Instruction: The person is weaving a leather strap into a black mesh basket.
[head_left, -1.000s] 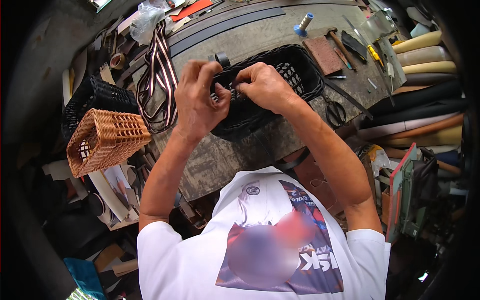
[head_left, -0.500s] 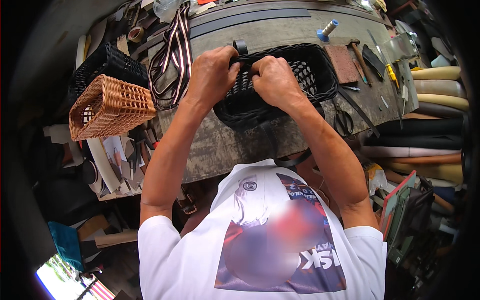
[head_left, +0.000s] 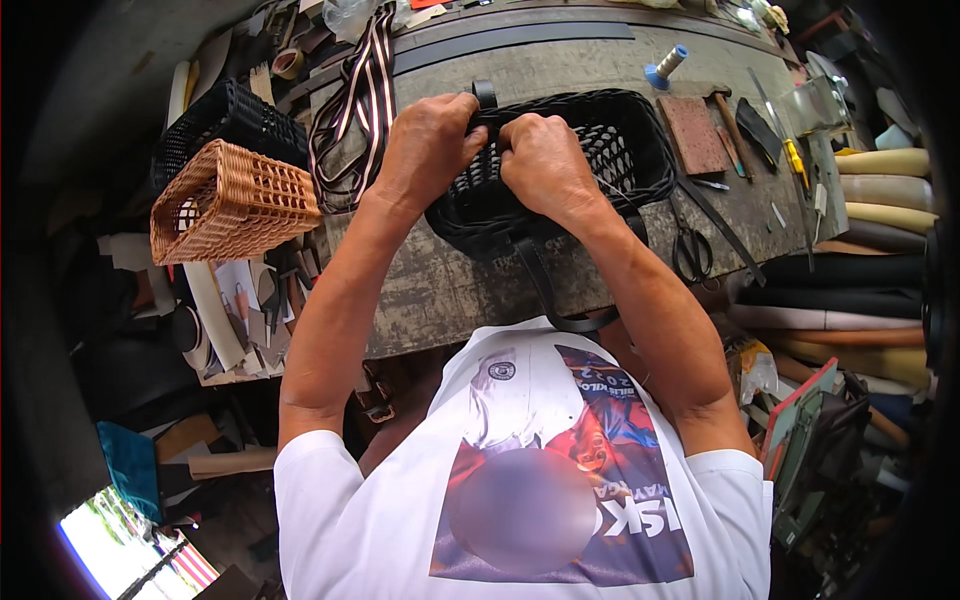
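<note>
A black woven basket (head_left: 470, 238) lies on the workbench in front of me, its open top toward me. At its far left rim my left hand (head_left: 430, 145) is closed, fingers curled over the edge beside a black strap loop (head_left: 485, 95). My right hand (head_left: 547, 165) is closed just right of it, over the basket's opening, knuckles up; its fingertips and whatever they pinch are hidden. A thin pale thread (head_left: 612, 190) shows near the right wrist. Another black strap (head_left: 538, 275) hangs from the basket's near side over the bench edge.
Left of the basket are striped webbing (head_left: 372, 110), a tan wicker basket (head_left: 235, 205) and another black basket (head_left: 225, 125). To the right lie scissors (head_left: 691, 252), a brick-like block (head_left: 690, 135), a hammer (head_left: 733, 130) and a thread spool (head_left: 666, 68). Material rolls (head_left: 885, 190) are stacked beyond.
The whole view has shifted slightly, with the bench items a little farther right. Both hands stay closed at the basket's far left rim, with little visible movement.
</note>
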